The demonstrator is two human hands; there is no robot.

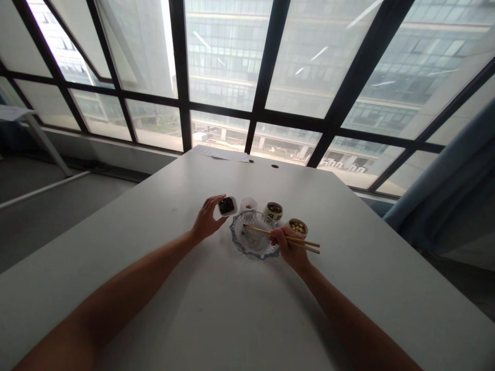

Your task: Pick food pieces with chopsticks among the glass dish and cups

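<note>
My left hand (209, 219) grips a small white container (227, 206) filled with something dark, tilted so its contents face me. In my right hand (288, 245) is a pair of wooden chopsticks (309, 244), their tips reaching left over a clear glass bowl (236, 242) with a scalloped rim. Something small and dark shows near the tips, too small to name. Behind the bowl stand a translucent white cup (249, 203) with a little in it and a round patterned jar (273, 210) with dark contents. Partly behind my right hand is another jar (298, 226) holding several pale round pieces.
All of this stands on a white table (185, 314). Papers (222, 154) lie at its far edge, close to two dark round holes in the tabletop. Large black-framed windows rise beyond it. A blue curtain (444, 180) hangs on the right, and another table (15, 112) stands at the far left.
</note>
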